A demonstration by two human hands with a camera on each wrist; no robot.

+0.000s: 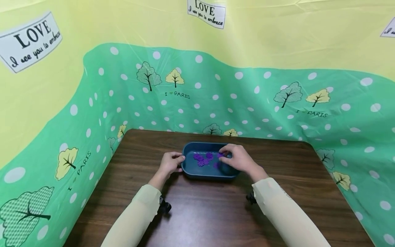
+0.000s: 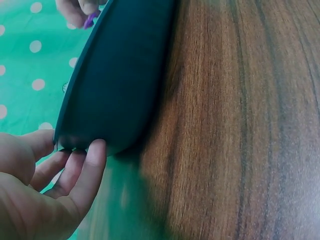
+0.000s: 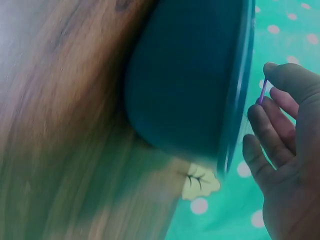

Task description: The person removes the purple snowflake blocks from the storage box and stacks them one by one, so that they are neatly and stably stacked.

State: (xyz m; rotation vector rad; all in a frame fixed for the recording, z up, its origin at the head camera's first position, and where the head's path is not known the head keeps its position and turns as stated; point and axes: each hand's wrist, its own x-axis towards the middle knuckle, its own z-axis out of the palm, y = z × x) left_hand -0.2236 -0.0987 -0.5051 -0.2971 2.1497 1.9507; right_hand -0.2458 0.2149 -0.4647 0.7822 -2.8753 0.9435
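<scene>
A dark blue rectangular tray with rounded corners rests on the table. Several small purple flat pieces with scalloped edges lie on its bottom, mostly around the middle. My left hand holds the tray's left end, thumb at the rim and fingers against the outer wall, as the left wrist view shows. Over the tray's right end, my right hand pinches one thin purple piece between thumb and fingertips. The right wrist view shows this piece edge-on, above the rim; part of the tray's right side is hidden by the hand.
The dark wood-grain table extends around the tray on all sides. Behind and beside it hangs a green and yellow printed cloth. Black wrist devices sit under both cream sleeves.
</scene>
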